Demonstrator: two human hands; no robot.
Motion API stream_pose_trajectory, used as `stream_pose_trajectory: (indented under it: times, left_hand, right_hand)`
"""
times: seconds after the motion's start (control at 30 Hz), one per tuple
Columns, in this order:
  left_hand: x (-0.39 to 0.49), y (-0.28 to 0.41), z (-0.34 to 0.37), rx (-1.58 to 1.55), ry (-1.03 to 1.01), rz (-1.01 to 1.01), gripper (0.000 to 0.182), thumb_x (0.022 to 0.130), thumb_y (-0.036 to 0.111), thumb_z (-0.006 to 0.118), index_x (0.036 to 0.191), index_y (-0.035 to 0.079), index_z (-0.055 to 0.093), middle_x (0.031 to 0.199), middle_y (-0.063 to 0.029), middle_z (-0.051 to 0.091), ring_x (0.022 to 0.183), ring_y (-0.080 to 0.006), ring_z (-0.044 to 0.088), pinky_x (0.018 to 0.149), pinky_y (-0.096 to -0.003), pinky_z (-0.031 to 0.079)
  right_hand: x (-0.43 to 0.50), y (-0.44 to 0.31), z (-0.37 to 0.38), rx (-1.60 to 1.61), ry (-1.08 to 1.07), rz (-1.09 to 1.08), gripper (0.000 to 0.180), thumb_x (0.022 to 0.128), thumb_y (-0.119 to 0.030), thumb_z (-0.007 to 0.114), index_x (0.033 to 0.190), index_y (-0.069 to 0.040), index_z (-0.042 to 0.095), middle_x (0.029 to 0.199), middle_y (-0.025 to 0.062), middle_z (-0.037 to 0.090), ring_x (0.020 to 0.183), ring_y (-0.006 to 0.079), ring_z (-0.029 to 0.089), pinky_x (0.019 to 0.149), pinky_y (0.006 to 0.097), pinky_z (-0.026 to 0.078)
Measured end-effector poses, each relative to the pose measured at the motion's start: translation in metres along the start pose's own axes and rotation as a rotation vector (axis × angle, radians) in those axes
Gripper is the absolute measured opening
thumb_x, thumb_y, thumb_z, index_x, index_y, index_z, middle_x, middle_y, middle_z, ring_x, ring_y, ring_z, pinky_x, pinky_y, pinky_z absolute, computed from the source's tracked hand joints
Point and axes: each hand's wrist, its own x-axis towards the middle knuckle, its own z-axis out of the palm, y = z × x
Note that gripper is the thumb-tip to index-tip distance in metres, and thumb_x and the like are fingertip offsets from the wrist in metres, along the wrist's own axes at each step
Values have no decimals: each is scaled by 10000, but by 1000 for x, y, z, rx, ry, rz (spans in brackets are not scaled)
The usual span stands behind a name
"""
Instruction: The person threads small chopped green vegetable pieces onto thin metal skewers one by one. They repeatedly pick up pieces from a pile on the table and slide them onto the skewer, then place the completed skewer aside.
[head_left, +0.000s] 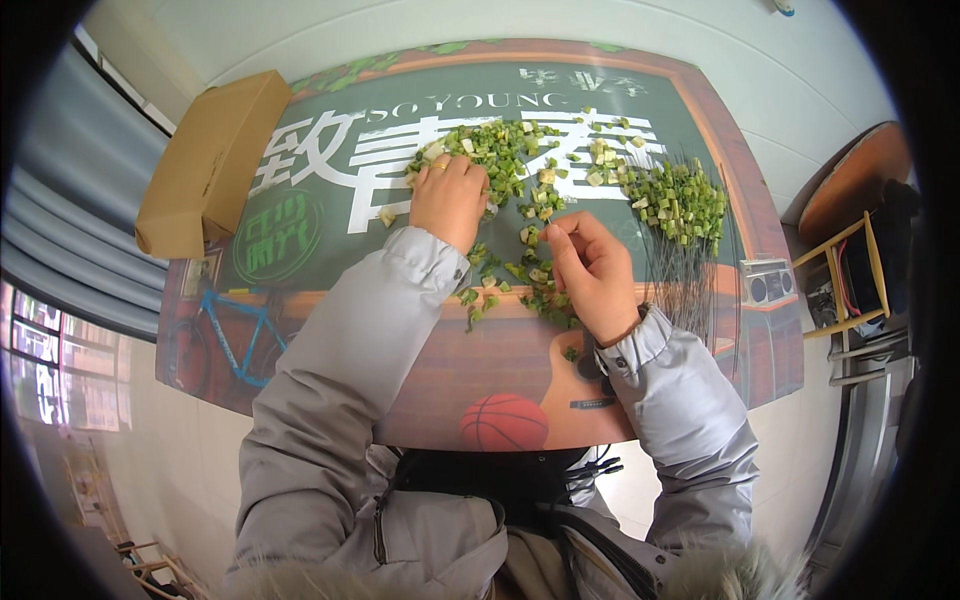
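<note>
My left hand (450, 196), with a ring on one finger, reaches into a pile of small cut green and pale pieces (499, 146). Its fingertips are hidden, so whether they grip a piece cannot be told. Thumb and forefinger of my right hand (592, 270) pinch a thin dark wire (547, 220), whose upper part is hard to follow over the pieces. More loose pieces (541, 202) lie between the hands and below them. Right of my right hand rests a bundle of thin dark wires (679, 277), topped with a dense cluster of green pieces (679, 202).
A brown cardboard box (214, 161) lies at the table's left back edge. The tabletop (450, 360) bears a printed chalkboard, bicycle, guitar and basketball. A wooden-framed chair (855, 277) and a round brown board (855, 180) stand at right. A grey-blue curtain (82, 202) hangs at left.
</note>
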Motion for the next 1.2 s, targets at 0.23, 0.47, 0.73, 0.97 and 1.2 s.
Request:
stream_pose_trajectory:
  times: [0.23,0.47,0.73,0.97,1.2]
  left_hand:
    - [-20,-5,-24,-557,-24,-198,155,802,40,674,938,56,602,873,-43,631,825,-183,607,683,-303,461]
    - [-62,-26,-45,-1694,-81,-768,179,906,58,584,1083,27,594,995,-59,594,908,-131,558,753,-280,502]
    - [-64,-38,-38,-2142,79,-766,212,899,38,587,1104,-8,609,956,-61,594,875,-134,559,790,-257,463]
    - [-66,-38,-33,-2192,68,-754,211,898,50,595,1100,-7,619,921,-53,596,859,-125,555,776,-255,460]
    - [-66,-37,-34,-2186,47,-711,223,903,37,582,1117,-21,601,932,-56,585,853,-124,549,783,-258,460]
  right_hand:
    - [-2,-1,0,-43,-58,6,131,952,-129,542,922,-3,565,617,-47,490,526,9,384,463,200,299]
    - [-6,-2,0,-157,-255,49,107,945,-110,538,927,-7,560,609,-25,483,537,25,388,474,215,318]
    - [-12,-8,4,-366,-482,-10,94,933,-111,544,942,-18,546,568,16,463,494,70,383,461,253,330]
    - [-12,-5,3,-388,-462,-11,93,929,-107,550,934,-14,546,557,30,454,482,82,385,457,258,328]
    - [-12,-4,4,-420,-435,-38,103,921,-116,557,927,-14,558,559,58,484,468,123,432,459,282,359]
